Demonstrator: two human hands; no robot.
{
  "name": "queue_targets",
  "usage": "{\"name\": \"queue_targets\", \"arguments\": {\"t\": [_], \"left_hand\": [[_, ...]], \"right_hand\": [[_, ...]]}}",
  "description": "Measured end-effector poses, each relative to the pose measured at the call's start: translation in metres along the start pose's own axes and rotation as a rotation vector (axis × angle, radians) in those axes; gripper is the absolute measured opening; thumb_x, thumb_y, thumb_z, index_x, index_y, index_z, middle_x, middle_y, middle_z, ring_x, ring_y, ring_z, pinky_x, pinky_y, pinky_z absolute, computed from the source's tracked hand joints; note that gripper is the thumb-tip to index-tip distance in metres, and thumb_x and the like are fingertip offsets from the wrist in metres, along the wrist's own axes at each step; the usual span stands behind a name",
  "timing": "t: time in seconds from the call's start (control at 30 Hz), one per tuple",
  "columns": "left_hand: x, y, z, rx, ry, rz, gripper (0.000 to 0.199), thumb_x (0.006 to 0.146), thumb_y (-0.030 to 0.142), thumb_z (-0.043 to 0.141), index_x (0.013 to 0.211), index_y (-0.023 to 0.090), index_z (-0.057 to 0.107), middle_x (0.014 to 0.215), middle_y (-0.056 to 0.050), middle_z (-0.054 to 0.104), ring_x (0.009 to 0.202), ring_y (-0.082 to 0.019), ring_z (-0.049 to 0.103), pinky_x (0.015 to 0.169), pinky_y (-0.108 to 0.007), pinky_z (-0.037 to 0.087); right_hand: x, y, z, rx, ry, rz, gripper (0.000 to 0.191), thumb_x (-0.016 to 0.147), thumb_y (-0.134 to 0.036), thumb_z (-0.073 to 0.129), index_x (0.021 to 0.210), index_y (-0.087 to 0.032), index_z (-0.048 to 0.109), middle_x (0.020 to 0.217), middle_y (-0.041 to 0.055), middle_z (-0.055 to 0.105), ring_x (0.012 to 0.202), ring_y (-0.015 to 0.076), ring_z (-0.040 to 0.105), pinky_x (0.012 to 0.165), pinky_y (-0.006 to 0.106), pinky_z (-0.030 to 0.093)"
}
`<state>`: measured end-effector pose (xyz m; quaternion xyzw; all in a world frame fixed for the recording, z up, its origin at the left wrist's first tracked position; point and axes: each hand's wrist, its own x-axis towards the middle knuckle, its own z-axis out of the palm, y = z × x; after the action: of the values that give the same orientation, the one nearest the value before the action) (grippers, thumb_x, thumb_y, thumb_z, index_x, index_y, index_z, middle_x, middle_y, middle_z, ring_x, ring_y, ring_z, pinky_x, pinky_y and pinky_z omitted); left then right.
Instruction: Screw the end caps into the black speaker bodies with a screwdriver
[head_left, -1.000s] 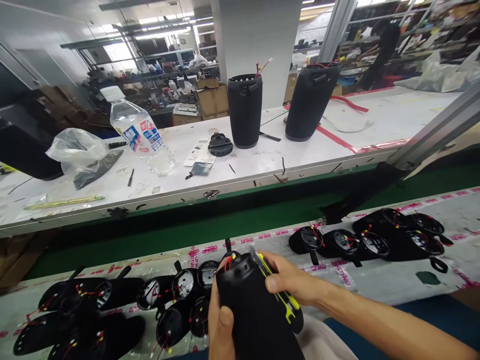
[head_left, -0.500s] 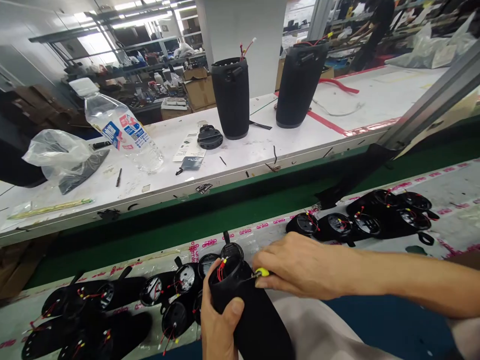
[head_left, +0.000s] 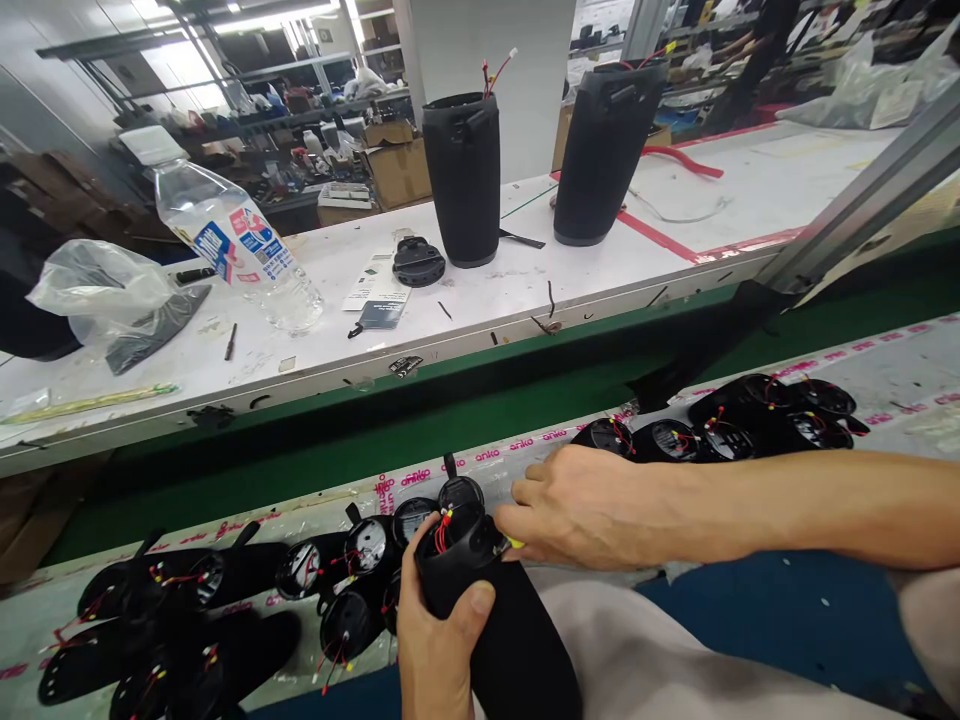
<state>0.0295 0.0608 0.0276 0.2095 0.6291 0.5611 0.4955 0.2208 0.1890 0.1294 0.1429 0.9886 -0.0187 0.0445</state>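
Note:
My left hand [head_left: 442,635] is wrapped around a black, fabric-covered cylindrical speaker body [head_left: 521,640], tilted with its open end away from me. Red wires with small connectors [head_left: 445,528] stick out of that opening. At the right side of the rim, my right hand [head_left: 574,508] is closed on a small yellow-handled tool [head_left: 514,543]. Its tip meets the body just below the rim; most of the handle is hidden by my fingers, so its exact kind is unclear.
Several similar black bodies [head_left: 352,625] lie on the plastic-covered lower surface left of my hands, and more [head_left: 675,440] lie to the right. On the white bench [head_left: 315,360] stand two upright bodies [head_left: 463,185], a plastic bottle [head_left: 240,240] and a round black part [head_left: 418,262].
My right hand has turned and shifted slightly left and up, hiding more of the yellow handle. The left hand keeps its grip on the speaker body. The camera view has shifted slightly.

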Motion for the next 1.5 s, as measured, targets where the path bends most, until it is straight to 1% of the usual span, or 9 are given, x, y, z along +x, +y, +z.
{"name": "queue_targets", "arguments": {"t": [0.23, 0.47, 0.67, 0.83, 0.93, 1.03, 1.17, 1.3, 1.5], "left_hand": [[-0.006, 0.005, 0.000, 0.281, 0.185, 0.066, 0.084, 0.071, 0.055, 0.093, 0.145, 0.026, 0.066, 0.132, -0.013, 0.076, 0.129, -0.041, 0.070, 0.116, -0.060, 0.052], [-0.009, 0.015, 0.006, 0.400, 0.205, 0.048, 0.081, 0.071, 0.054, 0.089, 0.142, 0.024, 0.062, 0.137, -0.017, 0.071, 0.132, -0.045, 0.065, 0.118, -0.066, 0.045], [-0.003, 0.004, 0.002, -0.009, 0.133, -0.078, 0.083, 0.076, 0.058, 0.091, 0.148, 0.029, 0.062, 0.137, -0.011, 0.076, 0.132, -0.038, 0.071, 0.116, -0.051, 0.054], [0.006, -0.008, 0.003, -0.176, 0.122, -0.099, 0.081, 0.082, 0.051, 0.089, 0.154, 0.031, 0.059, 0.144, -0.009, 0.076, 0.139, -0.034, 0.068, 0.120, -0.046, 0.051], [0.013, -0.024, 0.017, 0.020, 0.031, -0.003, 0.079, 0.077, 0.046, 0.091, 0.149, 0.028, 0.063, 0.148, -0.010, 0.074, 0.143, -0.036, 0.065, 0.127, -0.052, 0.043], [0.026, -0.046, 0.038, 0.381, -0.123, 0.182, 0.081, 0.075, 0.040, 0.089, 0.149, 0.025, 0.061, 0.145, -0.013, 0.075, 0.131, -0.038, 0.073, 0.116, -0.054, 0.054], [0.049, -0.073, 0.060, 0.809, -0.297, 0.513, 0.073, 0.075, 0.035, 0.088, 0.141, 0.019, 0.062, 0.136, -0.019, 0.077, 0.128, -0.042, 0.074, 0.118, -0.062, 0.052], [0.066, -0.087, 0.061, 1.083, -0.429, 0.751, 0.056, 0.083, 0.019, 0.075, 0.139, 0.011, 0.073, 0.131, -0.022, 0.078, 0.126, -0.044, 0.073, 0.134, -0.074, 0.022], [0.068, -0.092, 0.051, 1.721, -0.385, 1.005, 0.057, 0.089, 0.011, 0.067, 0.145, 0.002, 0.071, 0.130, -0.029, 0.076, 0.135, -0.049, 0.065, 0.124, -0.082, 0.031]], "right_hand": [[-0.010, -0.021, 0.014, -0.053, 0.050, 0.102, 0.016, 0.115, -0.032, 0.056, 0.104, -0.020, 0.059, 0.075, 0.0024, 0.062, 0.060, 0.0203, 0.054, 0.051, 0.040, 0.014], [-0.007, -0.020, 0.026, 0.038, -0.005, 0.112, 0.004, 0.107, -0.022, 0.065, 0.105, -0.019, 0.063, 0.078, 0.0037, 0.066, 0.062, 0.0199, 0.058, 0.053, 0.038, 0.019], [-0.012, 0.001, 0.007, 0.658, 0.138, 0.336, 0.041, 0.119, -0.054, 0.043, 0.115, -0.023, 0.069, 0.081, -0.0004, 0.071, 0.067, 0.0181, 0.063, 0.063, 0.030, 0.040], [-0.028, 0.002, 0.032, 0.788, 0.202, 0.635, 0.046, 0.114, -0.062, 0.048, 0.131, -0.024, 0.068, 0.094, 0.0030, 0.076, 0.087, 0.0239, 0.071, 0.078, 0.033, 0.049], [-0.034, 0.008, 0.061, 0.750, 0.174, 0.708, 0.047, 0.115, -0.063, 0.044, 0.120, -0.022, 0.067, 0.088, 0.0020, 0.073, 0.082, 0.0223, 0.070, 0.074, 0.031, 0.048], [-0.042, 0.026, 0.089, 0.585, 0.143, 0.839, 0.041, 0.119, -0.054, 0.040, 0.116, -0.021, 0.064, 0.090, 0.0016, 0.074, 0.081, 0.0198, 0.071, 0.075, 0.029, 0.049], [-0.064, 0.060, 0.115, 0.376, 0.119, 1.072, 0.034, 0.118, -0.038, 0.045, 0.141, -0.017, 0.059, 0.132, 0.0151, 0.072, 0.107, 0.0259, 0.075, 0.086, 0.032, 0.052], [-0.090, 0.084, 0.139, 0.286, -0.008, 1.218, 0.047, 0.112, -0.039, 0.059, 0.154, -0.019, 0.055, 0.155, 0.0231, 0.058, 0.111, 0.0300, 0.077, 0.086, 0.035, 0.056], [-0.095, 0.089, 0.167, 0.310, -0.151, 1.313, 0.086, 0.100, -0.055, 0.078, 0.167, -0.015, 0.042, 0.151, 0.0280, 0.063, 0.117, 0.0381, 0.077, 0.095, 0.042, 0.058]]}}
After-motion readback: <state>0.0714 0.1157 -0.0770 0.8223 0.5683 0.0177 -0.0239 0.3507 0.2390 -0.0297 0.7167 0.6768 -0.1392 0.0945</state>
